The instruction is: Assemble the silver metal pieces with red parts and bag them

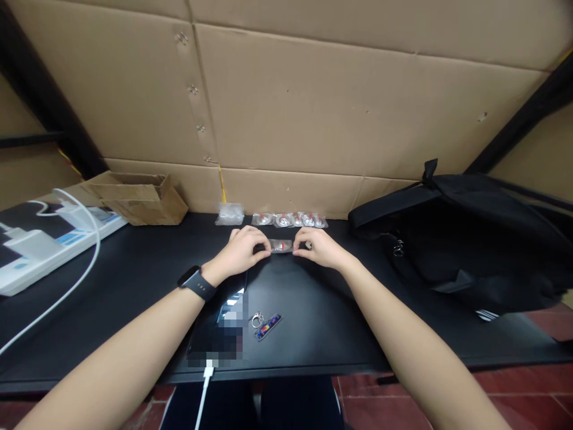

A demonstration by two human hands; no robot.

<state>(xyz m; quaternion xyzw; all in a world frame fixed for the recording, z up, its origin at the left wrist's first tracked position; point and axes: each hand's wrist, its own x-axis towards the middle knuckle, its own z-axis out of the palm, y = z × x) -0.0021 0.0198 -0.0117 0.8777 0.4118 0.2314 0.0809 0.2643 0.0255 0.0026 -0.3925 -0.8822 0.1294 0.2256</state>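
Note:
A small clear plastic packet (282, 246) with something red inside is stretched between my two hands, just above or on the black table (308, 334). My left hand (246, 248), below a dark wristwatch, pinches the packet's left end. Its right end is between the thumb and fingers of my right hand (316, 246). Behind them lies a row of several similar packets (283, 220), with a stack of clear bags (230, 214) at its left. Nearer the front edge rests a colourful keychain (268, 326) with a metal ring.
A phone (219, 328) with a white cable lies left of the keychain. At the left are a white power strip (45, 257) and an open cardboard box (143, 200). A black backpack (483, 239) fills the right side. Cardboard wall (313, 119) stands behind.

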